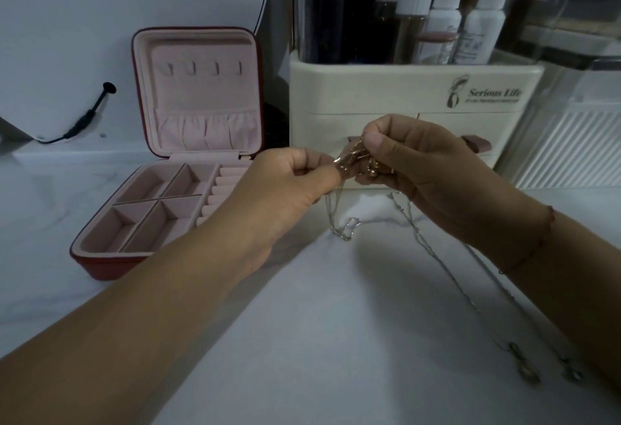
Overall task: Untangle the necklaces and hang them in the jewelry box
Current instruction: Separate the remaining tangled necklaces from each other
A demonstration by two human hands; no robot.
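A tangle of gold necklaces point(351, 159) is held up above the white table between both hands. My left hand point(292, 186) pinches its left side with thumb and forefinger. My right hand point(413, 155) pinches the right side, its thumb on top. Thin silver chains point(433, 253) hang from the tangle and trail across the table toward the near right, ending in clasps point(529, 374). A loop of chain point(347, 228) lies under the hands. The red jewelry box point(100, 266) stands open at the left, pink inside, with small hooks point(205, 68) in its upright lid.
A cream cosmetics organiser point(386, 88) with bottles point(447, 18) on top stands right behind the hands. A round mirror with a black cable point(90, 112) leans at the far left. A ribbed white panel point(568, 149) is at the right.
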